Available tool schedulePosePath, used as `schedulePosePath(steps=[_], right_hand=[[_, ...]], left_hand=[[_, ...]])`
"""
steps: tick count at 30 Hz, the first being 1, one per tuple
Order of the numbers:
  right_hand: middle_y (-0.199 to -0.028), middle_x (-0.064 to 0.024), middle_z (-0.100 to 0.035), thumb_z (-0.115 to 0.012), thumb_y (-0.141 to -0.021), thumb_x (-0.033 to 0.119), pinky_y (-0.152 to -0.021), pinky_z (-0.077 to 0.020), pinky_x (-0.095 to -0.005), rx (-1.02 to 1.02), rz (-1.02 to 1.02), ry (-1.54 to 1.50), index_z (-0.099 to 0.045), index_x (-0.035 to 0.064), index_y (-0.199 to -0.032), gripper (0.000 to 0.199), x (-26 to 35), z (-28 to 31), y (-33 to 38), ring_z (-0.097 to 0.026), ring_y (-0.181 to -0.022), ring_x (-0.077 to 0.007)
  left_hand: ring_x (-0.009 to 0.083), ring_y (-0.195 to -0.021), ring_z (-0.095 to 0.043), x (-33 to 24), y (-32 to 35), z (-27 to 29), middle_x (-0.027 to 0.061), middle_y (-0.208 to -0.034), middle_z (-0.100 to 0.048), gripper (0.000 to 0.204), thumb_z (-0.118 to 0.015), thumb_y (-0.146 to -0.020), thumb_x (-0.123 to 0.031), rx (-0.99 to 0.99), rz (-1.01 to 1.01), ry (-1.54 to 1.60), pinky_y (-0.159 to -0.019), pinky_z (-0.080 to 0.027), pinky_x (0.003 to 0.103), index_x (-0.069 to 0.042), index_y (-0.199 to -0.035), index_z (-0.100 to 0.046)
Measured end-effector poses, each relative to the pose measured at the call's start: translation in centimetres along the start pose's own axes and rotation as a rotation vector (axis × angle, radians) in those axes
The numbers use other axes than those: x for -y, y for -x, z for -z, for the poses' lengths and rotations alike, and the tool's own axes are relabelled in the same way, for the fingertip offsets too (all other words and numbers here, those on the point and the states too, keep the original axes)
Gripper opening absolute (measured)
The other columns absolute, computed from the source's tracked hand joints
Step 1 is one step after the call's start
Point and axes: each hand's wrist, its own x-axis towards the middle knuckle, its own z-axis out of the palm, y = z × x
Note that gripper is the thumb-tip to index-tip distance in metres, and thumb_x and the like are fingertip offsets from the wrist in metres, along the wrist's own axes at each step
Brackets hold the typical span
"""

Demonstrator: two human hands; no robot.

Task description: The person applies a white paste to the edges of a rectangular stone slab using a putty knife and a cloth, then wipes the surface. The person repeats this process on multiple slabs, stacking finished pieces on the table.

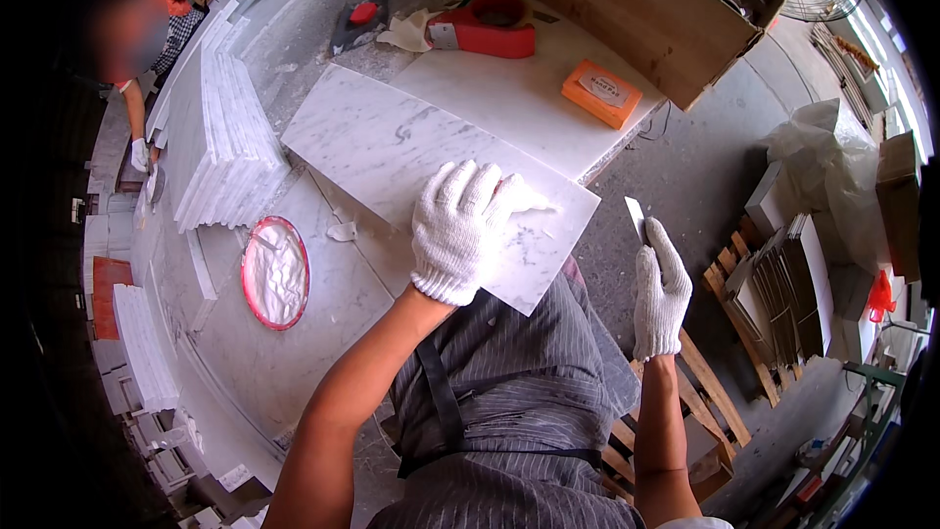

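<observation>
Left hand (458, 230), white knit glove, lies flat on near end of white marble tile (392, 152), fingers spread apart. Right hand (660, 289), gloved, off surface edge, fingers closed on thin blade (635, 216). Tile rests slantwise on pale stone surface (284, 353). Left: red-rimmed round dish (275, 272), stack of tiles (220, 137). Farther: orange block (601, 93), red tape dispenser (485, 27), cardboard box (636, 10). Far left: another person's gloved hand (140, 154).
</observation>
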Motion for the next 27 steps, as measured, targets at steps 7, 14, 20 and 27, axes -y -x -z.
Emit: schedulePosePath(steps=[7,14,20,27], right_hand=[[-0.129,-0.0143,-0.063,-0.059,-0.096,0.010,-0.105,-0.0437,-0.0354,0.008,-0.018,-0.026,-0.060,0.0036,-0.132,0.037,-0.06,-0.10,-0.02,-0.059,-0.120,-0.0225],[-0.129,-0.0141,-0.064,-0.059,-0.095,0.009,-0.105,-0.0433,-0.0344,0.004,-0.011,-0.027,-0.060,0.0029,-0.131,0.037,-0.29,-0.13,-0.05,-0.059,-0.119,-0.0222],[-0.129,-0.0133,-0.064,-0.057,-0.095,0.007,-0.105,-0.0423,-0.0328,-0.006,0.013,0.001,-0.060,0.0026,-0.132,0.037,-0.35,-0.24,0.08,-0.059,-0.119,-0.0216],[-0.130,-0.0134,-0.063,-0.057,-0.095,0.008,-0.105,-0.0415,-0.0323,-0.022,-0.072,-0.078,-0.059,0.0005,-0.133,0.038,0.20,-0.36,0.15,-0.058,-0.120,-0.0211]], left_hand=[[0.0281,-0.112,-0.056,0.00,0.18,-0.17,0.0041,-0.117,-0.061,0.040,-0.068,-0.076,-0.013,-0.001,-0.001,-0.020,-0.098,-0.046,0.046,-0.019,-0.115,-0.070],[0.0278,-0.113,-0.055,-0.04,0.16,-0.20,0.0038,-0.117,-0.060,0.039,-0.067,-0.075,-0.013,-0.005,-0.005,-0.010,-0.099,-0.045,0.045,-0.018,-0.114,-0.070],[0.0287,-0.112,-0.056,0.04,0.08,-0.11,0.0051,-0.115,-0.060,0.039,-0.067,-0.074,-0.012,0.011,0.022,0.049,-0.100,-0.045,0.047,-0.016,-0.112,-0.068],[0.0292,-0.111,-0.056,0.04,-0.01,0.10,0.0053,-0.113,-0.059,0.040,-0.067,-0.072,-0.010,-0.009,0.049,0.105,-0.099,-0.045,0.048,-0.015,-0.111,-0.067]])
